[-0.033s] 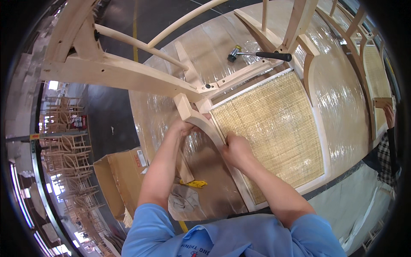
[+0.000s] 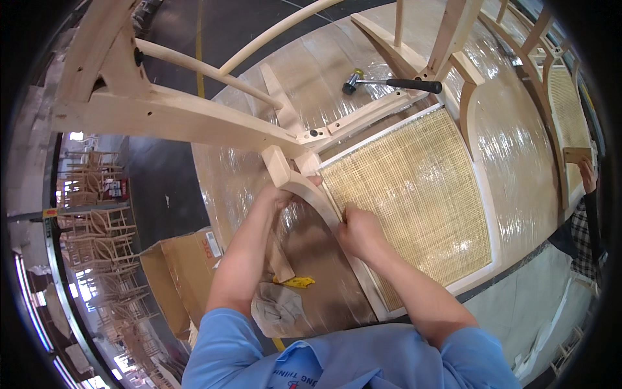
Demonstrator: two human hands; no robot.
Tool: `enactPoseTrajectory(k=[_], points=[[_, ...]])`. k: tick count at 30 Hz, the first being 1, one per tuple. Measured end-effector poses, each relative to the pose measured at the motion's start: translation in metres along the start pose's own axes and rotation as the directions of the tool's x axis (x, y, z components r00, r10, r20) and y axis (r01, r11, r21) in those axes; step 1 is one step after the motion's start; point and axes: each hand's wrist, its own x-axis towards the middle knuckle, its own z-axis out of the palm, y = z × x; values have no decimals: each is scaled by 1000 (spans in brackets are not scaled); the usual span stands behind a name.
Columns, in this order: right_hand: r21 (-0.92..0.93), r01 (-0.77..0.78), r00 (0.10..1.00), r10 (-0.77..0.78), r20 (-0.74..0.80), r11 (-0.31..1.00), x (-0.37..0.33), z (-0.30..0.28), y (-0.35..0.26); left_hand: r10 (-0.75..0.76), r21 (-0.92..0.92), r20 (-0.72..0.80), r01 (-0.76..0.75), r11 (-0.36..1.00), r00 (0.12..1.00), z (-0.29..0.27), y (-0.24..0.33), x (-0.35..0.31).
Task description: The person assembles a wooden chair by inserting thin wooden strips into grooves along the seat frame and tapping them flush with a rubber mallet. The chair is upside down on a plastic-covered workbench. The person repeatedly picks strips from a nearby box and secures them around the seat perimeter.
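**Curved rail being seated against the cane seat frame**

A curved pale wooden rail (image 2: 310,194) is gripped at its upper end by the left hand (image 2: 283,196), fingers wrapped round it. The right hand (image 2: 357,232) is closed on its lower run, beside the woven cane seat panel (image 2: 414,194). Careful alignment at the joint seems needed next. No difference from the other frame is seen.

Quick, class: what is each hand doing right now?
Left hand: closed on the curved wooden rail.
Right hand: fingers pressed on the same rail, beside the woven cane seat.
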Motion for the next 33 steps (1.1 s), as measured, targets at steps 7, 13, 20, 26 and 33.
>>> enactPoseTrajectory(k=[7,13,20,26,33], points=[[-12,-58,998,58,12,998,-2,1,-3,-25,119,3,25,993,1000,15,2,10],[-7,-54,997,54,-51,999,-1,9,3,81,64,-13,-80,995,997,13,-9,18],[-35,-57,998,57,2,998,-2,5,-2,209,-44,-20,-210,977,978,11,-23,23],[-10,-42,999,41,-8,999,-3,5,1,177,-79,9,-176,981,984,18,-10,14],[-47,-68,995,72,69,997,-1,-3,-5,125,-108,41,-120,987,991,9,-23,20]])
